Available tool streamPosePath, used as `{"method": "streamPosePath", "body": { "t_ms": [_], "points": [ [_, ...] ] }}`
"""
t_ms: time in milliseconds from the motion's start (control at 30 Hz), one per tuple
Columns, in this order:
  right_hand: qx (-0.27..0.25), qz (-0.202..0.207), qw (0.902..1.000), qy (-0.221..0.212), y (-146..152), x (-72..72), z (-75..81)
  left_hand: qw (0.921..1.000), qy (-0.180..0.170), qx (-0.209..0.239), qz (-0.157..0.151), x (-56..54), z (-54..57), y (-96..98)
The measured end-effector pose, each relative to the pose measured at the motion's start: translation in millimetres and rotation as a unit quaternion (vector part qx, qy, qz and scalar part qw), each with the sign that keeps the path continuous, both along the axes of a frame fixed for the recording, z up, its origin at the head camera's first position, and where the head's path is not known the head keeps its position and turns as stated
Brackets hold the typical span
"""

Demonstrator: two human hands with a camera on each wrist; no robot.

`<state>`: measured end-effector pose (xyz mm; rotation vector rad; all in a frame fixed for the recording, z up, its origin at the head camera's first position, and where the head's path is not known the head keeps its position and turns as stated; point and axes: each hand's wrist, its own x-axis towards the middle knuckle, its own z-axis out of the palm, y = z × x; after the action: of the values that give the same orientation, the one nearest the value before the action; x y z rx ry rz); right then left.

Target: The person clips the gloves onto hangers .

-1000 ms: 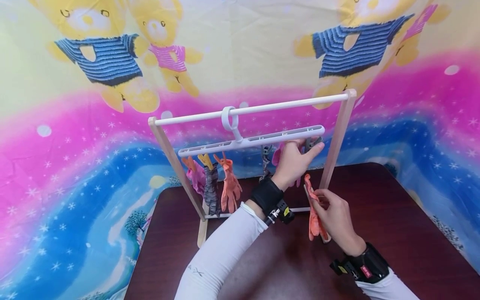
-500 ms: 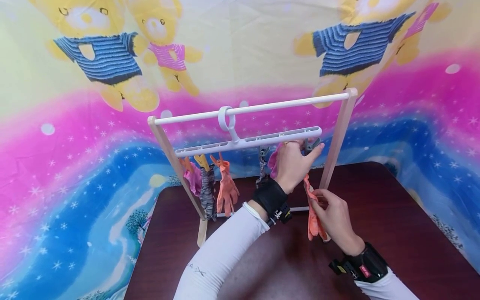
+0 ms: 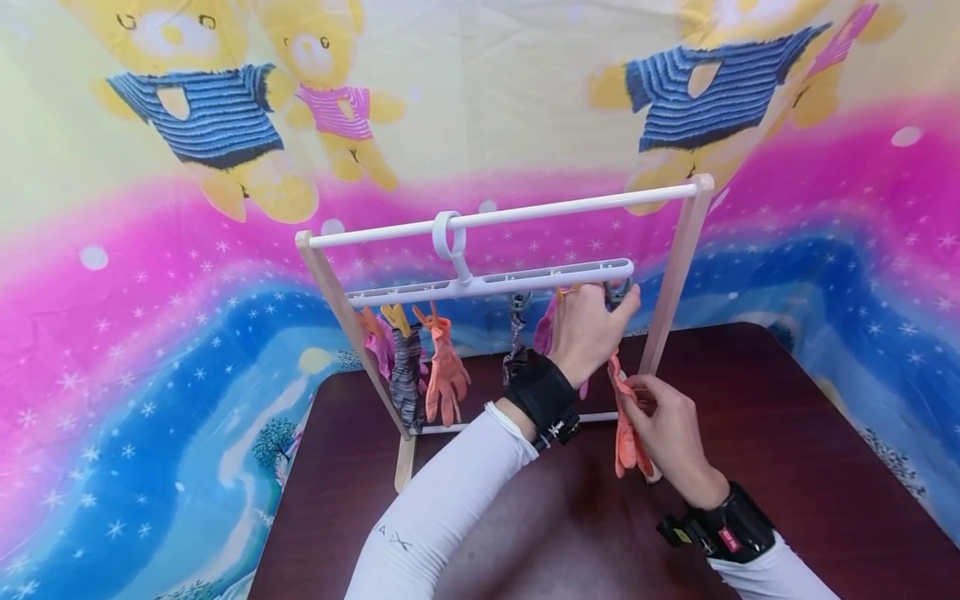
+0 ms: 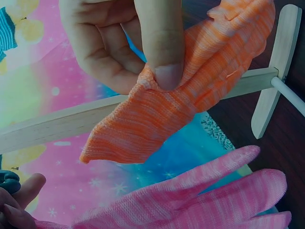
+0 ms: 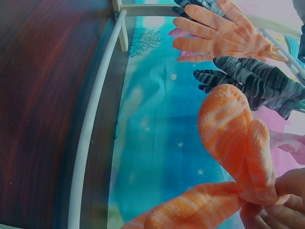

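Observation:
My left hand (image 3: 588, 329) is at the right end of the white hanger (image 3: 517, 283), pinching a dark clothespin (image 3: 619, 292) between thumb and fingers; the left wrist view catches the clothespin (image 4: 9, 181) at its edge. Lower and to the right, my right hand (image 3: 673, 429) pinches an orange knitted glove (image 3: 627, 442) near its cuff. The glove's fingers point down, and its cuff (image 4: 124, 138) stands just below the clothespin. Beside it a pink glove (image 4: 190, 202) hangs, partly hidden by my left hand in the head view.
The hanger hooks over the bar (image 3: 570, 210) of a wooden-legged rack on a dark table (image 3: 780, 400). Another orange glove (image 3: 447, 375), a grey striped glove (image 3: 407, 379) and a pink glove (image 3: 380, 350) hang at left. A second striped glove (image 5: 267, 81) hangs mid-hanger.
The hanger has slid a little to the left along the bar, and the hung gloves have swung with it. Both hands stay nearly in place, the right one holding the orange glove throughout.

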<state>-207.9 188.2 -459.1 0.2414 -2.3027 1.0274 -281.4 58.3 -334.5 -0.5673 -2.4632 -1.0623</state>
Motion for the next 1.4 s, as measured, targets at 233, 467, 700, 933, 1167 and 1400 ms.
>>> {"method": "streamPosePath", "body": {
  "t_ms": [233, 467, 700, 933, 1167, 1400],
  "points": [
    [-0.003, -0.003, 0.9999, 0.012, 0, -1.6, 2.1, 0.9996, -0.019, 0.012, -0.016, -1.2, -0.8, -1.9],
    [-0.011, 0.002, 0.9997, 0.022, 0, -2.2, 5.8, 0.9995, -0.027, 0.005, -0.018, -0.2, -0.4, -1.4],
    [-0.021, 0.007, 0.9993, 0.031, 5, -3.2, 8.3, 0.9994, -0.032, -0.004, -0.011, 1.1, 0.9, 0.0],
    [-0.025, 0.019, 0.9977, 0.060, 9, -5.8, 12.4, 0.9990, -0.045, 0.002, -0.002, -0.1, 1.2, 0.4],
    [-0.023, 0.025, 0.9964, 0.078, 11, -7.5, 15.9, 0.9988, -0.048, 0.009, -0.006, -0.6, 0.5, 0.2],
    [-0.022, 0.034, 0.9956, 0.085, 11, -8.5, 20.6, 0.9981, -0.058, 0.016, -0.015, -0.7, 0.1, -1.4]
  ]
}}
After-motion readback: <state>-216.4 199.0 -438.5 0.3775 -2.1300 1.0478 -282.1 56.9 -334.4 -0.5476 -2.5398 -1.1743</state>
